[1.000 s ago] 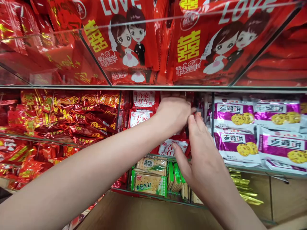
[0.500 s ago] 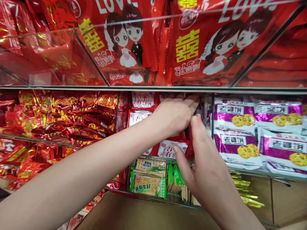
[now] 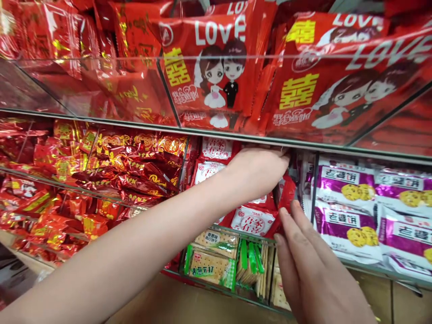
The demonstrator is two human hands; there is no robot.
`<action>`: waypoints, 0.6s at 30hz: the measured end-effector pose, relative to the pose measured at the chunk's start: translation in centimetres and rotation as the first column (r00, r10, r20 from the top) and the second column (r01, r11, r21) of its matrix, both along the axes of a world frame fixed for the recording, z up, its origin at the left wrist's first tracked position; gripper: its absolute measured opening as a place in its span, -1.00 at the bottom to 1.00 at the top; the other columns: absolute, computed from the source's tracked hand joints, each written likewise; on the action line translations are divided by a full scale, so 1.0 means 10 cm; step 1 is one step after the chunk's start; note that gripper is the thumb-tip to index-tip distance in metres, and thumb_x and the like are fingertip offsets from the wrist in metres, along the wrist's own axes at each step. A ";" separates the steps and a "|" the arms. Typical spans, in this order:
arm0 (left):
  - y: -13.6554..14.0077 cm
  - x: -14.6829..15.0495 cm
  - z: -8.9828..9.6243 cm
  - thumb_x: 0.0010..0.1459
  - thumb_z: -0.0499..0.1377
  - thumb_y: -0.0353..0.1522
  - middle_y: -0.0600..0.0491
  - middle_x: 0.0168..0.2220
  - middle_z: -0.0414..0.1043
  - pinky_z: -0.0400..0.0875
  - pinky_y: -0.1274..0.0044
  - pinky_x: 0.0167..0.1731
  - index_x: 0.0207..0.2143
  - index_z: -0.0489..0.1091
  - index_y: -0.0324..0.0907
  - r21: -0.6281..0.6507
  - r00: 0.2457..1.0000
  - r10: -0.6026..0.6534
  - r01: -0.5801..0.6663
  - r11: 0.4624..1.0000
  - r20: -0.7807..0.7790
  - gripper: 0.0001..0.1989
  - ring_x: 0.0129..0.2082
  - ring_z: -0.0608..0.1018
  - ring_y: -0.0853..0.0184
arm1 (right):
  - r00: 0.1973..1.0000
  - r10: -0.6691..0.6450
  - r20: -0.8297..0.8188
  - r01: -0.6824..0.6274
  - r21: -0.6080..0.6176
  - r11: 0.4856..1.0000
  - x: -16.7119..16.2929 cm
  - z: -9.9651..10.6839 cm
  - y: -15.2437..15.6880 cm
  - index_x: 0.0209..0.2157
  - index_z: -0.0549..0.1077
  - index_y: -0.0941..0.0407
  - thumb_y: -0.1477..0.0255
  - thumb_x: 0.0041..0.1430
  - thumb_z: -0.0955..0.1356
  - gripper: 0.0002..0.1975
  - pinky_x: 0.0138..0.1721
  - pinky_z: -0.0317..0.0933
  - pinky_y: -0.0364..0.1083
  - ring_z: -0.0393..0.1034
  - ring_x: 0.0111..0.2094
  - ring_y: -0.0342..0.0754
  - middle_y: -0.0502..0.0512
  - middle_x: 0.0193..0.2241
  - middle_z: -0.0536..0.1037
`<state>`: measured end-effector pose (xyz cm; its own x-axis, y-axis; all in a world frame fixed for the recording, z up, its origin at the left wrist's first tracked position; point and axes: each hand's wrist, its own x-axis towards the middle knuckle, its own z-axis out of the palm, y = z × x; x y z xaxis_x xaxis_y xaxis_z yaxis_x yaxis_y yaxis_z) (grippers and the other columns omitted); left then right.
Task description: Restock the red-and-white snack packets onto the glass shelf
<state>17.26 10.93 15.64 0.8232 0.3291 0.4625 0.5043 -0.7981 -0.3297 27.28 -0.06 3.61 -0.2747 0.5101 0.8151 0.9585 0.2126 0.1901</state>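
My left hand point(image 3: 265, 167) reaches under the upper shelf's edge into a compartment of red-and-white snack packets point(image 3: 254, 220). Its palm faces down over the packets, and its fingers are mostly hidden at the back, so I cannot see what they hold. Stretched out in front of the compartment's right side is my right hand point(image 3: 320, 265), open. Its fingertips are at a red packet point(image 3: 286, 191) that stands on edge by the divider; whether they press on it I cannot tell.
Purple-and-white cookie packets point(image 3: 351, 225) fill the compartment to the right. Below are green-wrapped crackers point(image 3: 211, 265). Shiny red packets point(image 3: 135, 157) lie to the left. A clear-fronted upper shelf point(image 3: 216, 121) with large red bags point(image 3: 216, 76) overhangs the hands.
My right hand has drawn back down and right, away from the left hand. My left hand's fingers are now more hidden under the shelf. The view has shifted and tilted slightly.
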 end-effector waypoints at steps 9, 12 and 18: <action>-0.19 -0.36 -0.27 0.21 -0.02 -0.46 -0.07 0.23 0.13 0.15 0.16 0.10 0.15 0.18 -0.23 -0.015 0.972 0.235 -0.235 0.972 -0.007 -0.56 0.17 0.22 0.02 | 0.935 -0.259 0.242 0.234 0.126 0.964 -0.05 0.54 0.05 -0.18 0.44 0.44 0.73 -0.04 0.10 -0.56 -0.62 0.39 0.03 0.44 -0.43 0.15 0.46 -0.11 0.45; -0.20 -0.41 -0.29 0.22 -0.04 -0.47 -0.03 0.21 0.17 0.16 0.15 0.09 0.14 0.19 -0.17 -0.024 0.972 0.235 -0.235 0.972 0.018 -0.58 0.15 0.25 0.06 | 0.890 -0.363 0.276 0.351 0.095 0.932 -0.01 0.56 0.06 -0.50 0.45 0.26 0.72 -0.02 0.12 -0.69 -0.79 0.24 -0.10 0.39 -0.53 0.03 0.30 -0.29 0.48; -0.22 -0.41 -0.31 0.18 0.08 -0.29 -0.09 0.03 0.37 0.17 0.13 0.02 -0.07 0.36 -0.22 0.074 0.965 0.229 -0.239 0.968 0.126 -0.71 -0.03 0.39 0.03 | 0.908 -0.375 0.189 0.388 -0.034 0.921 0.01 0.51 0.07 -0.48 0.38 0.21 0.63 0.07 0.16 -0.78 -0.71 0.25 -0.05 0.36 -0.53 0.01 0.29 -0.18 0.40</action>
<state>13.12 8.76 12.51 0.6674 0.4601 0.5856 0.7123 -0.6240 -0.3215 27.36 0.65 8.75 -0.1835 0.6578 0.7305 0.9215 -0.1436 0.3608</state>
